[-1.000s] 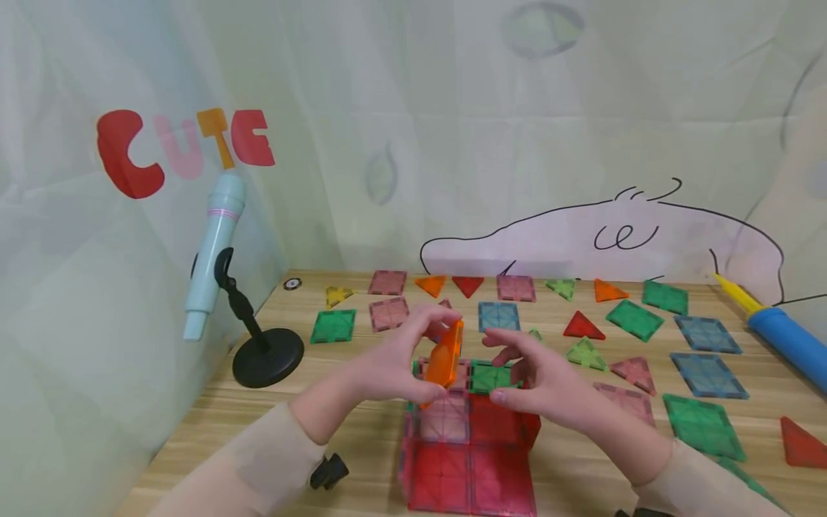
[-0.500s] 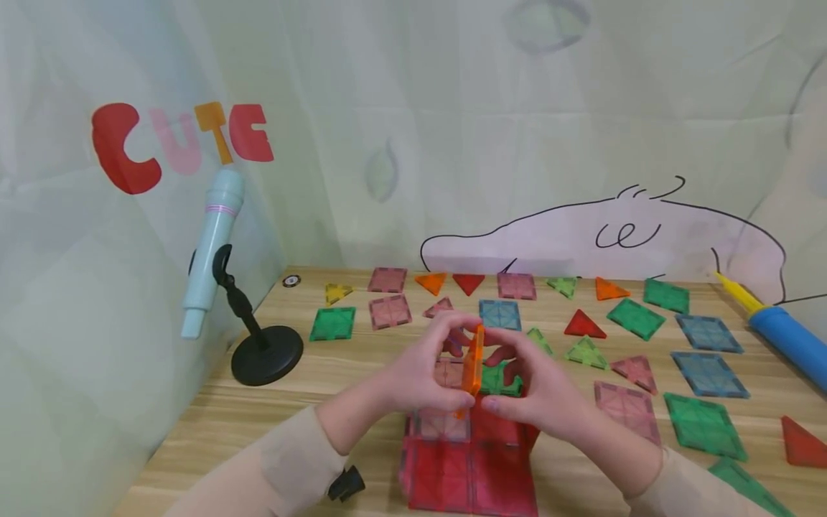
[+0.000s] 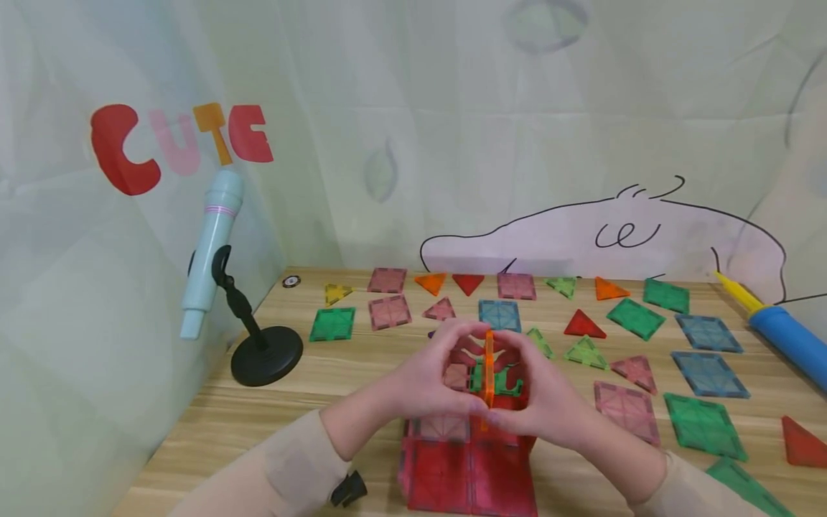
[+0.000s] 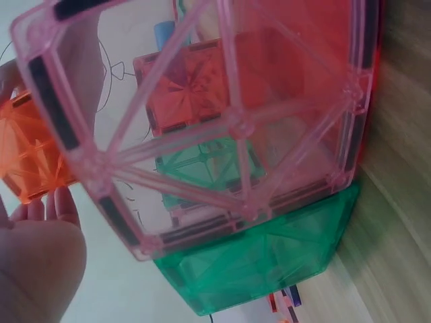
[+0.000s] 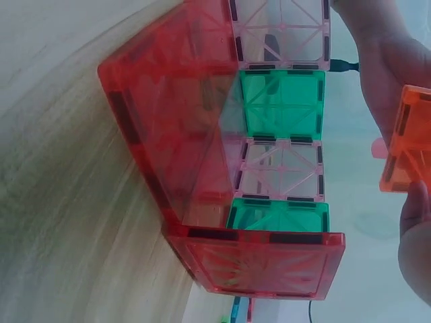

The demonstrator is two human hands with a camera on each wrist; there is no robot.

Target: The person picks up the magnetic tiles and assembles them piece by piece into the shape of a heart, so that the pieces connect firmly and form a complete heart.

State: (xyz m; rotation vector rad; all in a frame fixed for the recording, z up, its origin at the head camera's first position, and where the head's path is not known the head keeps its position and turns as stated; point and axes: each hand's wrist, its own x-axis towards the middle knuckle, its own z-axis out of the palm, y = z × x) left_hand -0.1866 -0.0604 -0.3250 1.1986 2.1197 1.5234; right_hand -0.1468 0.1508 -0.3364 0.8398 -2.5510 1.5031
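An orange magnetic tile (image 3: 489,370) stands edge-on between my hands in the head view. My left hand (image 3: 429,384) grips it from the left, fingers at the top and thumb below. From the right, my right hand (image 3: 545,395) pinches the same tile in a mirrored hold. Under the hands is a box-like build of magnetic tiles, with red tiles (image 3: 439,477) nearest me and pink tiles (image 3: 442,427) behind them. The right wrist view shows its green tiles (image 5: 283,104) standing beside the pink ones. The orange tile (image 5: 412,145) appears apart from the build there.
Loose tiles lie across the wooden table, among them a green square (image 3: 332,324), a blue square (image 3: 709,373) and a red triangle (image 3: 584,324). A toy microphone (image 3: 213,251) on a black stand is at left. A blue-and-yellow pump-like tool (image 3: 788,341) lies at right.
The left hand has carried the orange tile rightward and turned it edge-on. My right hand has closed in from the right and now holds it too. The build has stayed put.
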